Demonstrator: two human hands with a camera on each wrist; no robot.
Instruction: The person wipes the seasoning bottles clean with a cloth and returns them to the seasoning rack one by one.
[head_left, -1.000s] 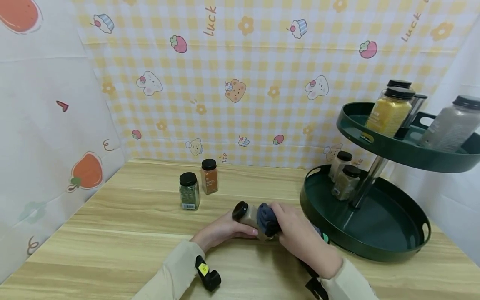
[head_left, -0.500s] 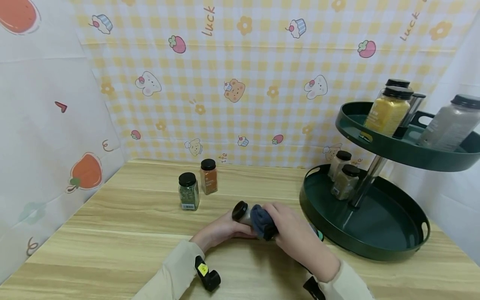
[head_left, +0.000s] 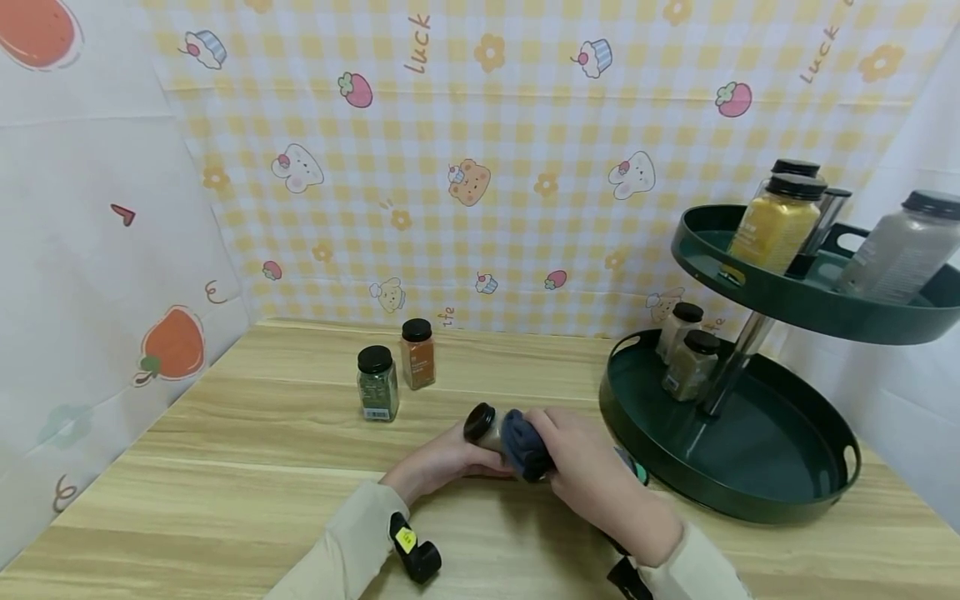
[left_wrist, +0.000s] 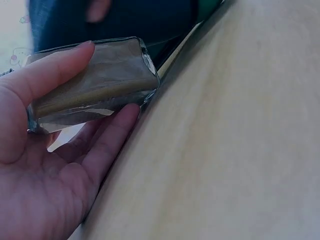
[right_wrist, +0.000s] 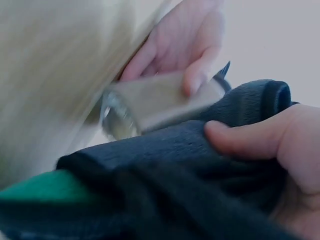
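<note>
My left hand [head_left: 442,458] grips a glass spice jar [left_wrist: 100,75] with a black lid, tilted on its side just above the wooden table. In the left wrist view the thumb lies along the jar's upper face and the fingers support it from below. A dark blue-grey cloth [right_wrist: 170,145] with a green patch is bunched in my right hand [head_left: 592,475], pinched under the thumb. The cloth is against the jar's side in the head view and covers part of it. The jar [right_wrist: 160,100] holds a brownish-grey powder.
A green-herb jar [head_left: 378,385] and an orange-red spice jar [head_left: 418,357] stand upright at the back left. On the right is a two-tier dark green rack [head_left: 750,492], with two jars on its lower tier and several on the upper tray [head_left: 862,312].
The cloth and my right hand have shifted slightly left along the jar, covering more of it. My left hand holds the jar in about the same place.
</note>
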